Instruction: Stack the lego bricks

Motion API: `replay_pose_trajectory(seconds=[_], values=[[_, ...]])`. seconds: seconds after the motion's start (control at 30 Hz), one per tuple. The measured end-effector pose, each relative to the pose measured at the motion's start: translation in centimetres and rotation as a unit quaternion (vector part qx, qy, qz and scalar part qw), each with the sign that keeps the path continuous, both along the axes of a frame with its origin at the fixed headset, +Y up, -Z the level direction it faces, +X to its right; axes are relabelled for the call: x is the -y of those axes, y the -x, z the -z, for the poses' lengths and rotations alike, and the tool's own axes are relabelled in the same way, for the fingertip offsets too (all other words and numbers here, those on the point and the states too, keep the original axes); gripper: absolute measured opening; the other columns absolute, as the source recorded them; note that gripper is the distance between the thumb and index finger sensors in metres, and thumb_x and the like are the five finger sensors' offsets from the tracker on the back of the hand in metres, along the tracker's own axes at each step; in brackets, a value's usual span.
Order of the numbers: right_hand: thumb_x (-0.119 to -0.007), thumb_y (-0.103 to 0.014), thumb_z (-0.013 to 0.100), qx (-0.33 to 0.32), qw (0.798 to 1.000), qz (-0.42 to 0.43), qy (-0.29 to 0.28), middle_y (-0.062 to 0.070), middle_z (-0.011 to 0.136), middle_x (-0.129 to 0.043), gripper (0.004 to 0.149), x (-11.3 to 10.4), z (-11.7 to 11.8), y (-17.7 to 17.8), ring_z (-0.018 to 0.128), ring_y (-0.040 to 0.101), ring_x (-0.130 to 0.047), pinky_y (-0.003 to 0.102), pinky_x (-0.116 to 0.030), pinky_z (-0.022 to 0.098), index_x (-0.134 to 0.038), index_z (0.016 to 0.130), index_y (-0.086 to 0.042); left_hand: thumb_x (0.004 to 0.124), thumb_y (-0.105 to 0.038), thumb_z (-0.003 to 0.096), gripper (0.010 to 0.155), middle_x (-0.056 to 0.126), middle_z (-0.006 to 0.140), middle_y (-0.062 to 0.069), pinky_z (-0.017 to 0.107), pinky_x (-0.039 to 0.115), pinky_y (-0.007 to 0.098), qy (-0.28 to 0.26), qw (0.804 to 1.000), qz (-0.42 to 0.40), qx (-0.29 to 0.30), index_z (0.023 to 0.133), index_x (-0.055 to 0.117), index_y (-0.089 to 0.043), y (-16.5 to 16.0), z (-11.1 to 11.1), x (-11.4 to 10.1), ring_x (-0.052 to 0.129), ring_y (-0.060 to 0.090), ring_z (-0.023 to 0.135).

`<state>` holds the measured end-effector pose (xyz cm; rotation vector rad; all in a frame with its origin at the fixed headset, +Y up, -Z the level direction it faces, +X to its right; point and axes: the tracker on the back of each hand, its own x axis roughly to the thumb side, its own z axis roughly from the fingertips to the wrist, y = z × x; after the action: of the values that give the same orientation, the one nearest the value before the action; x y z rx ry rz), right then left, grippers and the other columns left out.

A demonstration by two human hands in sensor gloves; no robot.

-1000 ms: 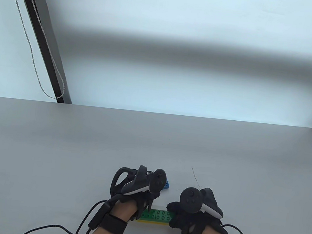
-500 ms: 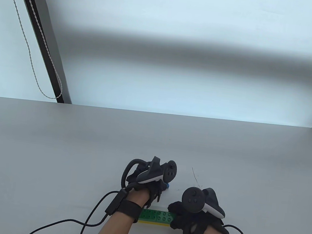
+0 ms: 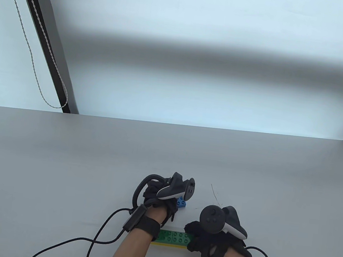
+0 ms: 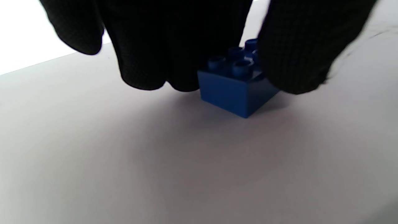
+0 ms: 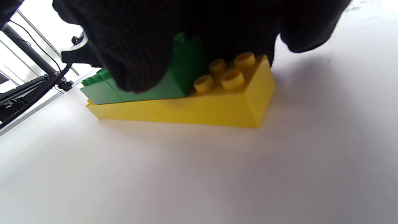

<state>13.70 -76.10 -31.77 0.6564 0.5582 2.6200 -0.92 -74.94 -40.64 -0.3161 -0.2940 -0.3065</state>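
A small blue brick (image 3: 181,203) stands on the grey table (image 3: 62,159). My left hand (image 3: 175,207) is over it. In the left wrist view, fingers (image 4: 161,62) touch its left side and the thumb (image 4: 298,59) its right side, pinching the blue brick (image 4: 236,93), which rests on the table. A long green brick (image 3: 173,237) sits on a yellow brick (image 3: 167,244) near the front edge. My right hand (image 3: 196,238) holds this stack's right end, with fingers (image 5: 133,56) on the green brick (image 5: 183,77) above the yellow one (image 5: 217,112).
A black cable (image 3: 84,241) runs from my left wrist across the table's front left. A thin scratch mark (image 3: 215,195) lies behind my right hand. The table's far edge (image 3: 172,124) is well behind. A black post with a cord (image 3: 45,43) stands at the back left.
My left hand left the green brick's left end, moved away from me to the blue brick and closed its fingers around it. My right hand and the stack stayed put.
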Motion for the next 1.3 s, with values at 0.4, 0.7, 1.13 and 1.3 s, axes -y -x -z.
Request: replay_pose_trajectory(seconds=[0.4,0.7,1.13,1.3], values=[[-0.095,-0.035,0.029,-0.002,1.000,0.000,-0.002,0.013,0.085,-0.088,0.065,0.0,-0.1,0.0,0.076,0.032,-0.090,0.057,-0.074,0.060,-0.074,0.086,-0.012,0.091,-0.054,0.0316,0.065,0.098,0.084,0.001,0.064,0.072,0.059,-0.011,1.000,-0.020,0.014,0.088,0.081,-0.024,0.5,-1.1,-1.2,0.096,0.025,0.076],[-0.094,-0.035,0.029,-0.001,1.000,0.000,-0.001,0.013,0.085,-0.086,0.065,0.0,-0.2,0.0,0.077,0.033,-0.089,0.057,-0.073,0.060,-0.073,0.086,-0.011,0.090,-0.052,0.0340,0.063,0.092,0.089,0.001,0.066,0.070,0.059,-0.037,0.993,-0.097,0.051,0.090,0.078,-0.026,1.7,-4.7,-4.4,0.090,0.025,0.082],[-0.093,-0.034,0.030,0.007,1.000,0.006,0.006,0.013,0.087,-0.084,0.065,0.1,-0.4,0.0,0.078,0.034,-0.087,0.058,-0.071,0.061,-0.071,0.087,-0.011,0.090,-0.051,0.0353,0.062,0.087,0.092,0.001,0.068,0.066,0.060,-0.105,0.974,-0.176,0.099,0.091,0.077,-0.028,3.0,-11.3,-5.6,0.085,0.027,0.085],[-0.093,-0.034,0.031,0.011,1.000,0.009,0.008,0.013,0.087,-0.083,0.065,0.2,-0.5,-0.1,0.078,0.034,-0.086,0.058,-0.071,0.061,-0.071,0.088,-0.012,0.084,-0.063,0.0411,0.062,0.087,0.092,0.001,0.068,0.066,0.060,-0.112,0.973,-0.175,0.102,0.091,0.078,-0.028,3.2,-12.7,-4.8,0.085,0.027,0.085]])
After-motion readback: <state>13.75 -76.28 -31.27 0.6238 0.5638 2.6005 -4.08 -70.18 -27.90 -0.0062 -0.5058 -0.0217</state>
